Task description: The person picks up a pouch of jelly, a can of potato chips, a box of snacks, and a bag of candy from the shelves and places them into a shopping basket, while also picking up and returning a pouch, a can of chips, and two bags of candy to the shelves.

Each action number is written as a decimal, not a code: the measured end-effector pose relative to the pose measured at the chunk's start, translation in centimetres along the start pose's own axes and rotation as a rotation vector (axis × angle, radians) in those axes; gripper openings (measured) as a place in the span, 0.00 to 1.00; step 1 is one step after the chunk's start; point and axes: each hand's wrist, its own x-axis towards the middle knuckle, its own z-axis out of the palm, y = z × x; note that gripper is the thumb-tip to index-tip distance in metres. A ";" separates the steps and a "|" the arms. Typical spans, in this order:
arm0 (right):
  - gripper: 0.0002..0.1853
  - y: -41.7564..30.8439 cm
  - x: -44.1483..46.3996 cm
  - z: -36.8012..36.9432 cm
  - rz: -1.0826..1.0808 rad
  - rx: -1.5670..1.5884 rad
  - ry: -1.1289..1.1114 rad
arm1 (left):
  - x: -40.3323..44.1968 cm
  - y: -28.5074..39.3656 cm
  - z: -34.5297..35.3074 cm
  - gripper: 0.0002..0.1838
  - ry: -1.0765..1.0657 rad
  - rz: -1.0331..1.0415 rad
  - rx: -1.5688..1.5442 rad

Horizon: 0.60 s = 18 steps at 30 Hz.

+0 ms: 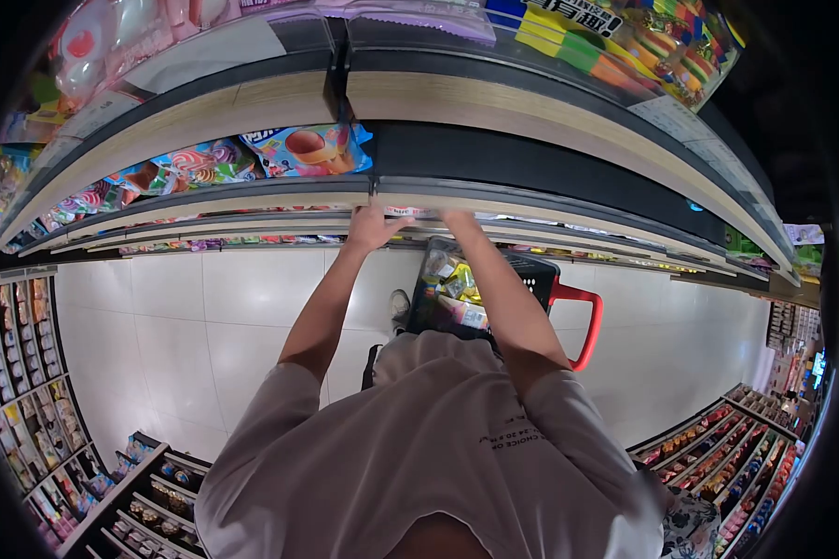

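Two bare hands reach to the front of the shelf unit [569, 114], above the basket [422, 312] in the view. Between them is one pale item [410, 212] with reddish lettering, beyond the near edge of the basket; it is too small to tell if it is a pack or a label. The left hand [373, 226] has its thumb apart from the fingers and pointing to the pale item; the fingers are at a shelf edge. The right hand [459, 222] is at the other end of the pale item, with the fingers blurred. I cannot tell if either hand is pinching it.

The basket is one, dark, with one red handle [595, 326] on its right side. Inside it I count at least two packages, one yellow package [459, 282] and one pale package [464, 312]; the others overlap too much for a count.

Left of the basket there is one shoe [399, 306] on the tiled floor [168, 326]. Farther up and left of the basket, one shelf holds one blue bag [308, 151] with a cone picture, and beside it several colourful candy bags [196, 163]. At the top, the unit carries pink packages [112, 42] on the left and one multicoloured package [634, 47] on the right.
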 end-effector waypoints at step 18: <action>0.11 14.0 -26.9 -3.4 0.414 0.058 -0.186 | -0.6 2.9 0.6 0.40 0.251 -0.105 -0.060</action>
